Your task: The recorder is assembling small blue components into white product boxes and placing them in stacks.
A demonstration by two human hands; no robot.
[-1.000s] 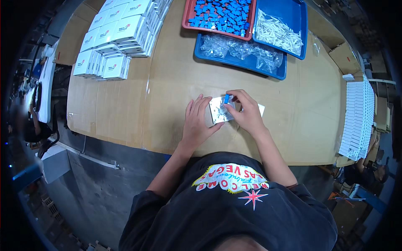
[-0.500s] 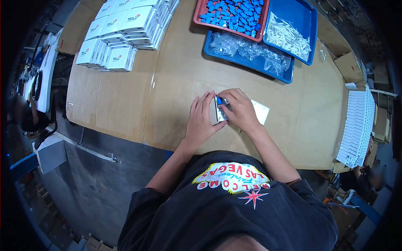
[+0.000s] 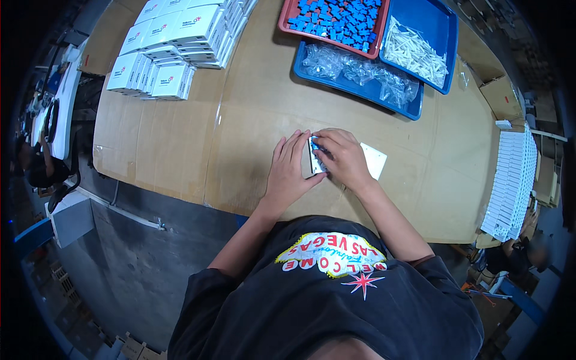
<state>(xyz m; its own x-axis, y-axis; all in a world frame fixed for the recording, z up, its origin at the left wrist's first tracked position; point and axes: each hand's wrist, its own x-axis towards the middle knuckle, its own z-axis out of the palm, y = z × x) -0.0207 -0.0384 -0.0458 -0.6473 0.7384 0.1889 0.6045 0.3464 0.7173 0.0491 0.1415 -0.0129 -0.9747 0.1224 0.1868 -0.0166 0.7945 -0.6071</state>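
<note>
Here, the left hand (image 3: 289,165) clamps a white casing (image 3: 317,166) to its right; the right hand (image 3: 343,157) curls over a blue piece (image 3: 314,145) there, pinching or not I can't tell.

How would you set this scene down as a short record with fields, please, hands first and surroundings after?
Left hand: left hand spans the small white case, thumb at its near end
Right hand: right hand over the case, fingertips by a blue part; exact grip hidden
Beside right hand: white plate, partly covered
Red tray: many blue pieces
Upper blue tray: slender white pieces
Lower blue tray: clear plastic bags
Far left: stacked white boxes
Far right: stacked white pieces
Surface: brown cardboard
</note>
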